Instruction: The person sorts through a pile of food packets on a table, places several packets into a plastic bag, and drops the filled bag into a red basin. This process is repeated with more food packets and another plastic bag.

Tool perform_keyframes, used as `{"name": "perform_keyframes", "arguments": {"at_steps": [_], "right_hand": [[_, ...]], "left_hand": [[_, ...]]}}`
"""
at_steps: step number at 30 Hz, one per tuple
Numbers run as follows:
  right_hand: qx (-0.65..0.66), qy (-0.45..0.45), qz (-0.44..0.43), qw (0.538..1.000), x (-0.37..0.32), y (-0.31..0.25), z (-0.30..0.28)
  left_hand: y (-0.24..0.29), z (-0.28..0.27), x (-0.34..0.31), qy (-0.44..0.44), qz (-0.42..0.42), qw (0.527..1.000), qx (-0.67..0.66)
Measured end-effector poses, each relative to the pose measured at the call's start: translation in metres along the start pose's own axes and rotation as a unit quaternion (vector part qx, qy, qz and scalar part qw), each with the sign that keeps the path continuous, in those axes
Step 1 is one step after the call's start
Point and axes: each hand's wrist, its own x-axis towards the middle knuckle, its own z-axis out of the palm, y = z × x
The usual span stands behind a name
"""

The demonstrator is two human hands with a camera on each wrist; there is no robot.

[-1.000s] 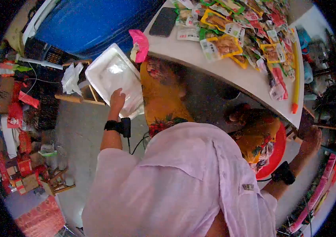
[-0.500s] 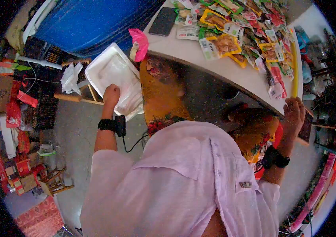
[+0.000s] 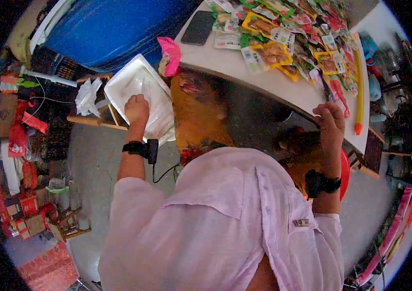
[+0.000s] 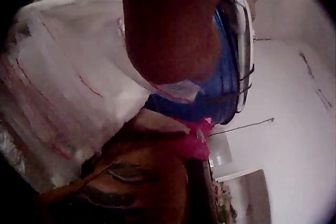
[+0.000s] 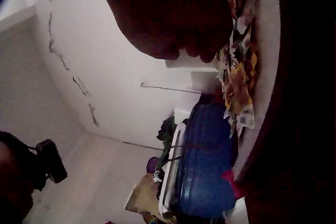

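Observation:
My left hand (image 3: pixel 137 110) is over the white foam box (image 3: pixel 118 92), its fingers curled and gripping the clear plastic bag (image 3: pixel 157 116) that lies in the box. In the left wrist view the bag (image 4: pixel 79 87) shows thin red lines, and a crumpled bit of it sticks out past the hand (image 4: pixel 170 29). My right hand (image 3: pixel 333 123) hovers at the near edge of the white table (image 3: pixel 283 92), close to a red food pouch (image 3: pixel 339 97). Its fingers are loosely bent, with nothing visible in them; the palm is hidden.
Many sealed food pouches (image 3: pixel 274 53) are heaped on the table. A phone (image 3: pixel 198 28) lies at its left, a yellow tube (image 3: pixel 359 97) along its right edge. A pink bag (image 3: pixel 169 56) hangs at the left corner. A blue tub (image 3: pixel 118 34) stands beyond; a red basin (image 3: pixel 345 174) sits below.
My right hand has come up from beyond the table's right side and moved left to its near edge. The left hand's fingers, extended before, have curled over the box.

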Motion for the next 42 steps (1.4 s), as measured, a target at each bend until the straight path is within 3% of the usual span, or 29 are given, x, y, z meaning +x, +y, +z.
{"name": "perform_keyframes", "arguments": {"at_steps": [4,5,8,11,14,17,20,23,26,29,35,38,42], "right_hand": [[0.002,-0.001,0.034,0.999,-0.002,0.011,-0.002],[-0.013,0.004,0.047,0.999,-0.006,0.004,0.005],[-0.015,0.012,0.073,0.997,-0.012,-0.005,0.014],[-0.011,0.006,0.080,0.997,-0.012,-0.004,0.015],[-0.004,0.008,0.086,0.996,-0.014,-0.004,0.017],[0.002,0.002,0.085,0.996,-0.011,0.003,0.012],[0.018,0.007,0.103,0.994,-0.016,-0.002,0.018],[0.017,0.009,0.112,0.994,-0.014,-0.002,0.018],[-0.017,-0.005,0.098,0.995,-0.012,0.004,0.011],[-0.022,-0.006,0.106,0.994,-0.015,0.001,0.013],[-0.034,-0.003,0.103,0.994,-0.011,0.005,0.008],[-0.015,0.004,0.112,0.994,-0.015,-0.002,0.013],[-0.025,-0.005,0.100,0.995,-0.013,0.005,0.008]], "left_hand": [[-0.002,0.036,-0.019,-0.101,0.028,0.994,-0.005],[-0.007,0.055,-0.023,-0.150,-0.032,0.985,-0.077],[-0.018,0.091,-0.027,-0.238,-0.060,0.965,-0.094],[-0.001,0.041,-0.020,-0.235,-0.185,0.920,-0.252],[-0.023,0.083,-0.031,-0.208,-0.037,0.943,-0.258],[-0.025,0.054,-0.028,-0.285,-0.056,0.890,-0.351],[-0.037,0.078,-0.023,-0.321,0.045,0.907,-0.268],[-0.043,0.101,-0.017,-0.357,0.052,0.906,-0.223],[-0.032,0.052,-0.012,-0.387,-0.082,0.841,-0.369],[-0.034,0.059,-0.011,-0.358,0.034,0.888,-0.286],[-0.041,0.096,-0.022,-0.351,0.089,0.904,-0.227],[-0.031,0.069,-0.027,-0.298,0.100,0.905,-0.286],[-0.047,0.111,-0.032,-0.275,0.116,0.923,-0.242]]}}
